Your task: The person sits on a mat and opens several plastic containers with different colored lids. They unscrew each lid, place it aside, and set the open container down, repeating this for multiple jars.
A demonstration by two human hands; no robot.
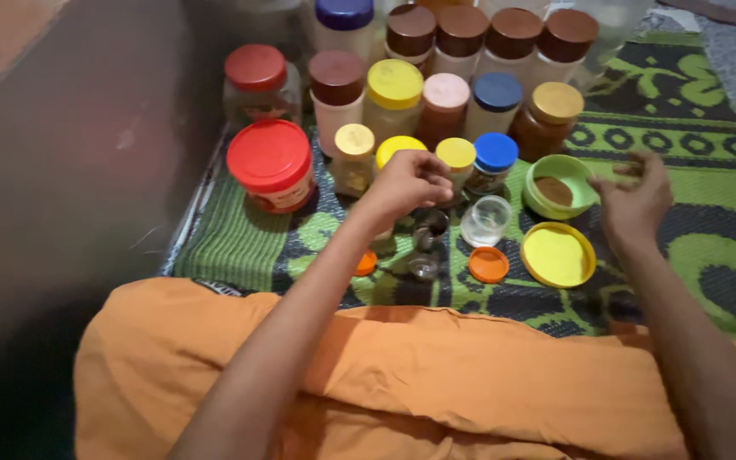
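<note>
1. Left hand: fingers curled, hovering above small dark jars; grip contents cannot be told.
2. Right hand: loosely open, empty, at three o'clock of green tub.
3. Yellow lid: on mat, six o'clock of tub.

Jars crowded at back, loose lids in front, bare mat seemingly passable at right.

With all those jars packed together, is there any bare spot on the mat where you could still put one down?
Yes. The mat lies bare to the right of the open green tub and past the right hand. A smaller patch sits below the big red-lidded jar, left of the left hand. The back rows are crowded lid to lid, and loose lids, including the yellow lid, fill the middle.
</note>
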